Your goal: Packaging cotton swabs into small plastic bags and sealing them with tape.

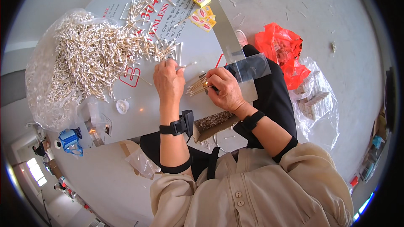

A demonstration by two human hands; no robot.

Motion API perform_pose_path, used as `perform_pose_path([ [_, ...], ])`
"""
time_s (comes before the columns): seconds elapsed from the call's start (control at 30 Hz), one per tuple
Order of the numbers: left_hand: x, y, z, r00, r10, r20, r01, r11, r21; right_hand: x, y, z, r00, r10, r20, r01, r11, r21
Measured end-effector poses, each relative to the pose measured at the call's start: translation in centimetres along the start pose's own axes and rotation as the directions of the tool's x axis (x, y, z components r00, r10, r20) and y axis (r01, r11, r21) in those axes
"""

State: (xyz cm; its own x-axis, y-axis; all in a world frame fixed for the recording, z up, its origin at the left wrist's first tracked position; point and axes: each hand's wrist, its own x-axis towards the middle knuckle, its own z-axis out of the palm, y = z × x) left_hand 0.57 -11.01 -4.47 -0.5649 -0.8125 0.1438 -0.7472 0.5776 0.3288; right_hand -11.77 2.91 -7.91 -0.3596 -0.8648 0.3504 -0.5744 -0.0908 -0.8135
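Presently, right hand (225, 87) has its grip clamped on a small swab bunch (196, 85) above the bench (147, 96), a clear plastic sleeve (256, 66) extending beyond its knuckles. Left hand (168, 80) lies beside loose swabs (166, 51) spilling from the large heap (92, 54); fingertips partly hidden, grip state cannot be told.

Table (151, 101): grey top, printed in red and black. At left, a large heap of cotton swabs (92, 54) in an open clear plastic bag (35, 71); loose swabs (141, 6) spread from it toward the far side. Near the heap, 1 small round white container (122, 106). Far right: yellow printed cards (204, 19). Floor (341, 6): pale grey; scattered swabs (304, 5), 1 red plastic bag (273, 42), 1 clear bag (326, 120) of white packs (312, 107).
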Motion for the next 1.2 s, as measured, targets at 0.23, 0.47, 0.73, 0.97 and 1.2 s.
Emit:
perform_pose_path([
  [0.23, -1.4, 1.0, 0.6, 0.983, -0.031, 0.182, 0.065, 0.981, -0.184, -0.1, 0.1, 0.0, 1.000, -0.005, -0.008, 0.005, 1.000, -0.003],
  [0.47, 2.0, 1.1, 1.3, 0.999, -0.043, -0.018, 0.043, 0.999, 0.006, 0.0, 0.1, 0.1, 0.999, -0.029, -0.024, 0.028, 1.000, -0.008],
  [0.73, 1.9, 0.6, 2.4, 0.982, -0.057, -0.180, 0.052, 0.998, -0.030, 0.1, 0.0, -0.1, 0.999, -0.029, -0.016, 0.029, 0.999, -0.022],
  [0.97, 0.5, 0.1, 2.2, 1.000, -0.022, 0.006, 0.023, 0.999, -0.028, 0.1, 0.1, 0.1, 0.999, -0.037, -0.018, 0.037, 0.999, -0.021],
  [1.2, 0.8, -1.1, -0.2, 0.998, -0.069, -0.010, 0.066, 0.979, -0.195, 0.1, 0.0, -0.1, 1.000, -0.026, -0.002, 0.026, 0.999, -0.024],
])
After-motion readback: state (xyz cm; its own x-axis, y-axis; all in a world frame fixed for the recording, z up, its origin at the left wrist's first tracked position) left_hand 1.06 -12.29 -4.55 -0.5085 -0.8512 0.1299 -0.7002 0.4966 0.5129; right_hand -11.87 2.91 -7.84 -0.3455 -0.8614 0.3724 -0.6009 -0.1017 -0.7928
